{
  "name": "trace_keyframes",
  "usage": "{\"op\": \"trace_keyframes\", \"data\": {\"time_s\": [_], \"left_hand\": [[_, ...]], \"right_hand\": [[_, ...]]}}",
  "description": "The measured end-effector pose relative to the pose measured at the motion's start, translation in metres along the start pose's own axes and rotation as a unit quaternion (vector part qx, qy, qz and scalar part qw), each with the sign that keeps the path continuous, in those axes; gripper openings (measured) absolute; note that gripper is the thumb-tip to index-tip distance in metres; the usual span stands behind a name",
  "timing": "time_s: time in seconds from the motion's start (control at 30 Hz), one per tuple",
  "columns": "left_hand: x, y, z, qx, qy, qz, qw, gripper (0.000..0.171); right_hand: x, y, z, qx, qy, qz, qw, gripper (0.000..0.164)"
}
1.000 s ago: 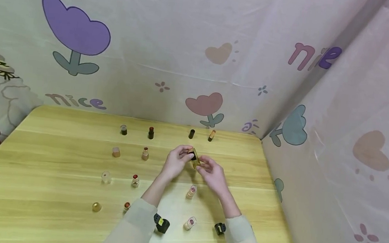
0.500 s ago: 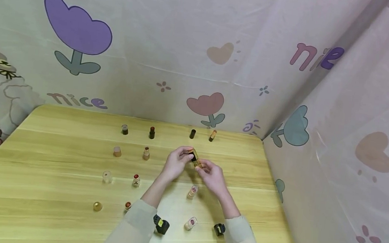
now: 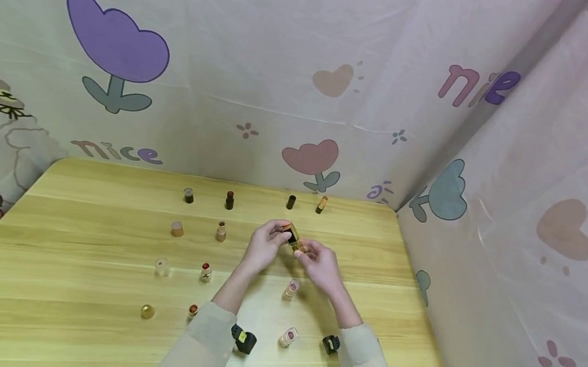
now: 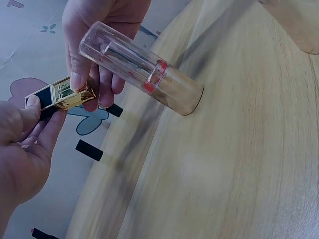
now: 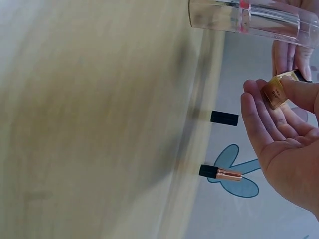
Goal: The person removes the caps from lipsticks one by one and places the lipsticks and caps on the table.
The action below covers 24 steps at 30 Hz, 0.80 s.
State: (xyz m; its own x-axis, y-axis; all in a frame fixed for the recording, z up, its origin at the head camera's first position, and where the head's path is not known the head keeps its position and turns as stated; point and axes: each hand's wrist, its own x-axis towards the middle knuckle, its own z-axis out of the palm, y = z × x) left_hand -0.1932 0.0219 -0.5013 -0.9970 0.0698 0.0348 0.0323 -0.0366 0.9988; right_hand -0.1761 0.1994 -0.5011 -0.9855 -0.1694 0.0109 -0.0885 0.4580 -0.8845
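In the head view my left hand (image 3: 263, 246) and right hand (image 3: 321, 266) meet at a square gold-and-black lipstick tube (image 3: 292, 236), held above the table. My left thumb and fingers pinch its black end, seen in the left wrist view as a black part (image 4: 45, 101). Gripping the gold end (image 5: 275, 93) are my right thumb and fingers; small print shows there in the right wrist view. Fingers hide parts of the tube. Nearer my body stands a clear-capped lipstick (image 3: 290, 290), which looms large as a transparent tube (image 4: 142, 69) in the left wrist view.
Another clear-capped lipstick (image 3: 288, 337) stands near the forearms. Behind the hands are a black cap (image 3: 290, 202) and a black-and-gold lipstick (image 3: 321, 204). Leftward, uncapped lipsticks (image 3: 221, 232) form a column beside loose caps (image 3: 177, 229). A patterned curtain (image 3: 220, 72) borders the wooden table (image 3: 85, 235).
My right fingers have shifted slightly left against the gold end of the lipstick. My left hand keeps its pinch. The standing lipsticks and caps stay put; the head view has shifted a little.
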Motion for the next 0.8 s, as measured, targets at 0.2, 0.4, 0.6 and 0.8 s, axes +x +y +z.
{"op": "trace_keyframes", "data": {"time_s": [0.2, 0.4, 0.6, 0.8], "left_hand": [[0.000, 0.001, 0.001, -0.015, 0.015, 0.000, 0.9998, 0.033], [-0.001, 0.005, 0.006, -0.024, 0.036, 0.003, 0.9991, 0.033], [-0.002, 0.009, 0.011, -0.042, 0.054, 0.007, 0.9976, 0.034], [0.003, 0.012, 0.010, -0.061, 0.079, -0.001, 0.9950, 0.032]], "right_hand": [[0.004, -0.006, -0.003, -0.019, -0.011, 0.001, 1.000, 0.039], [0.009, -0.014, -0.010, -0.044, -0.024, -0.009, 0.999, 0.036], [0.013, -0.024, -0.018, -0.075, -0.026, -0.025, 0.997, 0.034], [0.017, -0.027, -0.021, -0.098, -0.014, -0.026, 0.995, 0.032]]}}
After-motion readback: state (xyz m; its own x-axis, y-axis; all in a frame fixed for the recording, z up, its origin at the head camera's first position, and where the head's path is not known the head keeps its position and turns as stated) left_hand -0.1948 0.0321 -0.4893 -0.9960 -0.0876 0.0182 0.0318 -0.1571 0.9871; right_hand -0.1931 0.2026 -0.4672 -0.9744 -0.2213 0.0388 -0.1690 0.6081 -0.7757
